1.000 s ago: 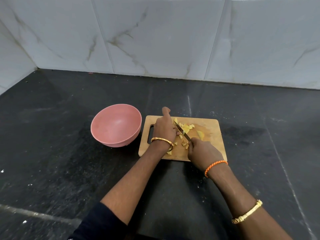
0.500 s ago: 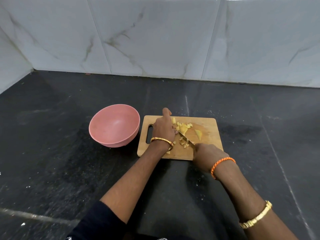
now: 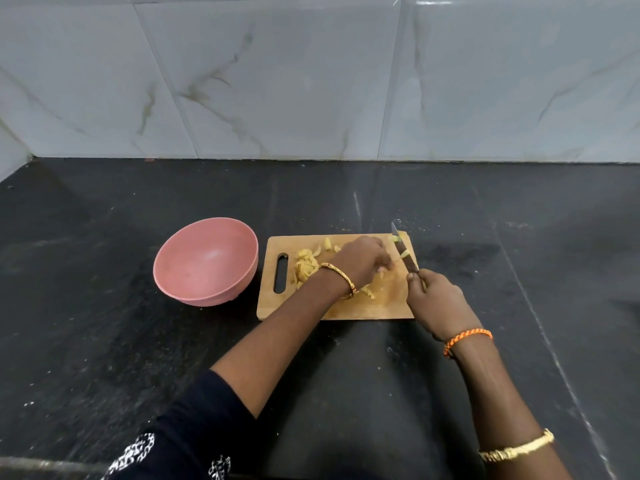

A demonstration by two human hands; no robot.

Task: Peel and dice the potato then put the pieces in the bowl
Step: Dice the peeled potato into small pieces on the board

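A wooden cutting board (image 3: 332,308) lay at the centre of the dark surface (image 3: 104,341), with a pink bowl (image 3: 206,261) just beside its left edge. Diced potato pieces (image 3: 306,265) lay on the board's left half. The left hand (image 3: 360,259) was curled over the board; whether it pinched anything could not be told. The right hand (image 3: 438,303) gripped a knife (image 3: 403,251) at the board's right edge. No writing was legible.

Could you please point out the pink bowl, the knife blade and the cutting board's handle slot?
Pink bowl (image 3: 194,292): head view, outer wall.
Knife blade (image 3: 405,252): head view, mid-blade.
Cutting board (image 3: 281,273): head view, handle slot.
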